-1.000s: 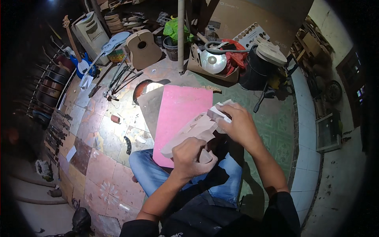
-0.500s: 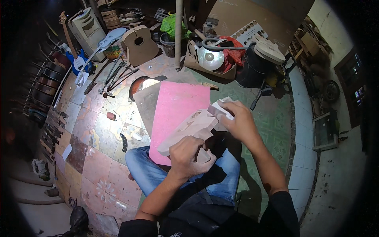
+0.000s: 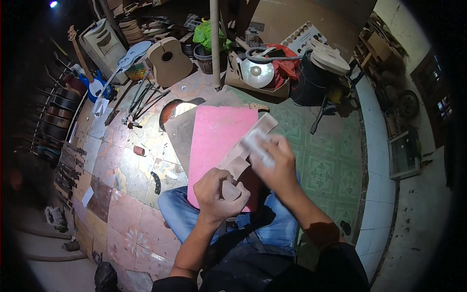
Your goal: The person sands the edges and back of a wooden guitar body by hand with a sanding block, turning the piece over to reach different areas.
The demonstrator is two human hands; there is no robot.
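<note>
My left hand (image 3: 219, 192) is closed around the near end of a pale carved wooden piece (image 3: 238, 167), and its rounded end shows between the fingers. The piece slants up and right, with a flat far end and a curved edge. My right hand (image 3: 279, 163), smeared by motion, grips a pale sanding block (image 3: 257, 148) against the wood's upper part. Beneath lies a pink board (image 3: 221, 131) across my lap, its far end over a grey sheet (image 3: 176, 130).
A sunburst guitar body (image 3: 170, 112) lies beyond the board. Left on the tiles are a reddish roll (image 3: 139, 151) and a black curved strip (image 3: 155, 183). Farther off stand an unfinished acoustic guitar (image 3: 170, 65), a pole (image 3: 216, 48), a cardboard box (image 3: 236, 78) and a black bucket (image 3: 309, 80).
The wooden piece has turned, its far end now up and right and narrower to view. My left hand moved slightly left; the right moved down and left with the block onto the wood.
</note>
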